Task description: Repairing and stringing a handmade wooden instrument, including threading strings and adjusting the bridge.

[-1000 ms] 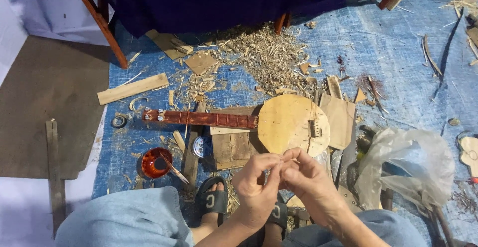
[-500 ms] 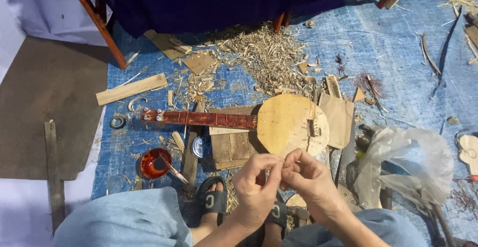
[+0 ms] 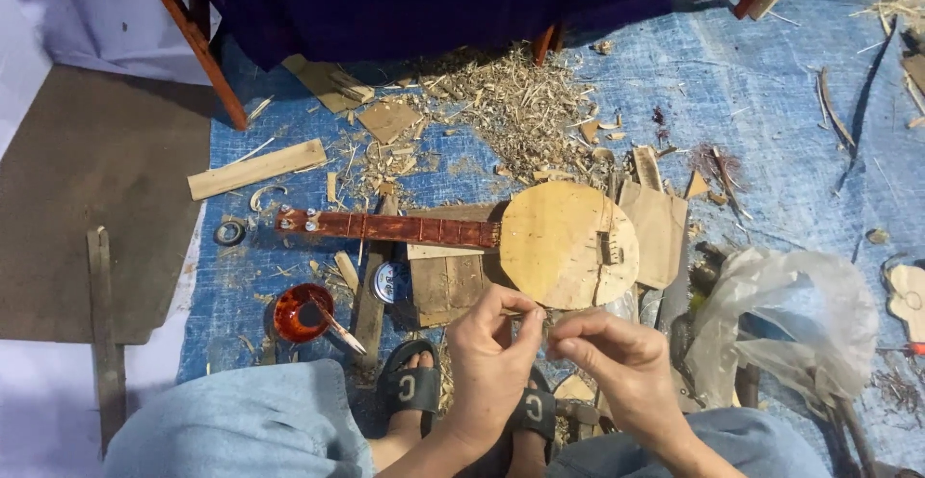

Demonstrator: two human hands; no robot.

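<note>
Fingers (image 3: 525,322) of our left hand (image 3: 491,362) pinch together, thumb against forefinger, and the fingers of our right hand (image 3: 617,367) pinch the same way just beside them. Between the two pinches we hold something very thin (too fine for us to tell what it is). Both hands hover above our sandalled feet (image 3: 414,386), close to our denim-clad knees.

Just beyond our fingertips lies a small stringed instrument (image 3: 564,242) on the floor, its round pale wooden body nearest us and its reddish neck (image 3: 385,227) running off to the left, resting across a few flat wooden boards (image 3: 448,280). Left of the boards sits a small bowl of red liquid (image 3: 301,312) with a stick leaning in it, and a small round gauge lies between bowl and boards.

Right of our hands slumps a crumpled clear plastic bag (image 3: 785,314). Farther out, a heap of wood shavings (image 3: 511,112) spreads over the blue tarp (image 3: 752,92), with a pale wooden slat (image 3: 255,168) lying to the left.
</note>
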